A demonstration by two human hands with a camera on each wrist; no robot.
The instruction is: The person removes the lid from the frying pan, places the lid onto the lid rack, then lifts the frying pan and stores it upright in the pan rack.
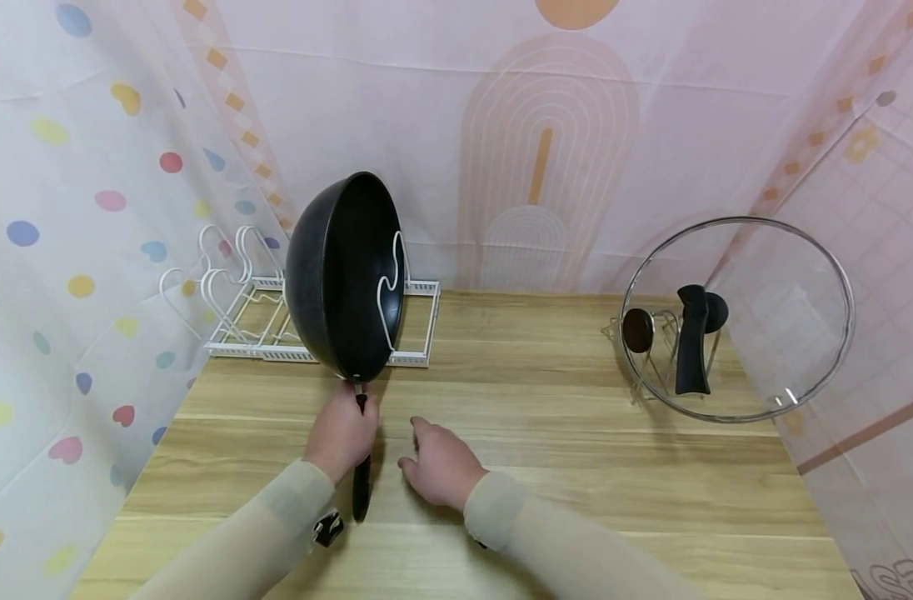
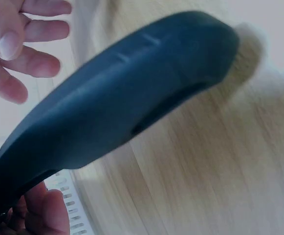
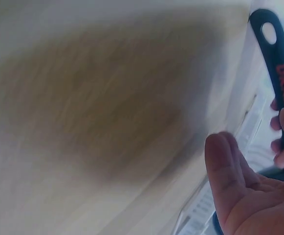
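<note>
A black wok point(image 1: 306, 275) stands on edge in a white wire rack point(image 1: 415, 360), its open side facing right. My left hand point(image 1: 344, 429) grips the wok's black handle point(image 1: 361, 492) close to the pan. That handle point(image 2: 107, 98) fills the middle of the left wrist view, with left fingers point(image 2: 54, 210) curled at its lower end. To the right of the handle, my right hand point(image 1: 443, 462) hovers with loosely bent fingers, apart from it and holding nothing. In the right wrist view the right hand point(image 3: 249, 196) is seen beside the handle point(image 3: 278, 63), which bears red lettering.
A glass lid point(image 1: 764, 333) with a steel rim and black handle point(image 1: 692, 342) leans upright in a small wire stand point(image 1: 646, 367) at the right. White wire loops point(image 1: 217, 292) rise from the rack left of the wok. Patterned curtains point(image 1: 426, 125) enclose the wooden table point(image 1: 546, 400).
</note>
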